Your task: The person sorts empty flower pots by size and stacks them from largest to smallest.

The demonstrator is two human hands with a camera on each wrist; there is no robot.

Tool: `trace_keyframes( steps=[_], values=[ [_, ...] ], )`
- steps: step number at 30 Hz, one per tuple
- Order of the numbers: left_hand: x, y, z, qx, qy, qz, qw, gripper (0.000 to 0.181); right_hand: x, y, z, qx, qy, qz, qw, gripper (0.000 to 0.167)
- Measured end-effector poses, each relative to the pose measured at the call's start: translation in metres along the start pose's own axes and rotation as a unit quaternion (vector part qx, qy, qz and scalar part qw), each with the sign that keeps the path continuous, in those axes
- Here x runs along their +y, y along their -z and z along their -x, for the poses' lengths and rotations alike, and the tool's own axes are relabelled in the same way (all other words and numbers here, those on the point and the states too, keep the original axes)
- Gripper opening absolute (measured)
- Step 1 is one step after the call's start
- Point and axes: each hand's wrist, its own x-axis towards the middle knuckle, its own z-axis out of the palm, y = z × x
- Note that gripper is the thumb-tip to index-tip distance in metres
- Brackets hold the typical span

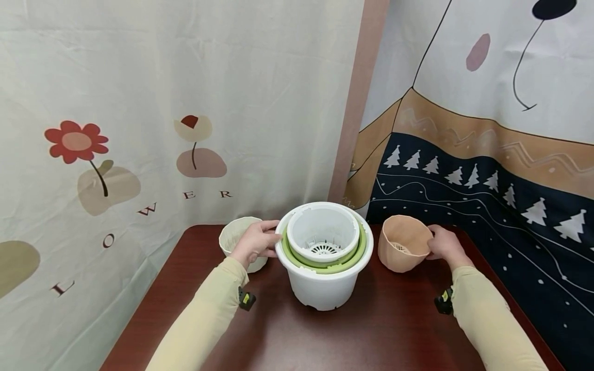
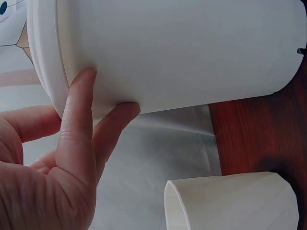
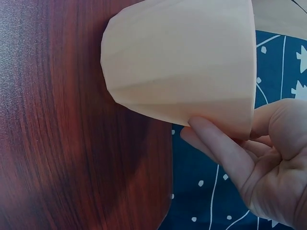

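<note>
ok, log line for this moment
left hand: touching large white pot rim; nested inside: green pot, smaller white pot; right hand: touching peach pot rim; cream pot: near left hand

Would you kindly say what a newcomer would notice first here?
Probably the large white pot at centre, with a green pot and smaller white pot inside, the left hand at its rim. Then the peach pot in the right hand, and the red flower on the left curtain.

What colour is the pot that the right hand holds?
The pot is light peach, showing best in the head view.
</note>
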Motion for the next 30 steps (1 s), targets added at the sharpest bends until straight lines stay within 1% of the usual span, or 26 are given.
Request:
trace_keyframes(
  steps=[9,13,16,20,26,30],
  values=[
    [0.002,0.0,0.0,-0.002,0.003,0.007,1.0,0.05,-0.001,0.004,0.01,0.006,0.009,0.004,0.9999,0.051],
    [0.003,-0.001,0.001,0.002,0.006,0.01,0.9999,0.051,-0.004,0.008,0.014,0.01,0.021,0.002,0.9997,0.051],
    [0.003,-0.001,0.001,0.003,0.006,0.01,0.9999,0.05,-0.005,0.012,0.016,0.016,0.039,-0.002,0.9991,0.051],
    [0.003,0.0,0.001,0.0,0.004,0.008,1.0,0.05,-0.006,0.018,0.018,0.024,0.058,-0.017,0.9979,0.05],
    [0.003,0.0,0.001,-0.001,0.001,0.005,1.0,0.05,-0.012,0.027,0.02,0.03,0.066,-0.041,0.9966,0.052],
    [0.003,0.0,0.001,-0.002,0.0,0.002,1.0,0.05,-0.017,0.032,0.023,0.027,0.069,-0.061,0.9954,0.055]
  ],
)
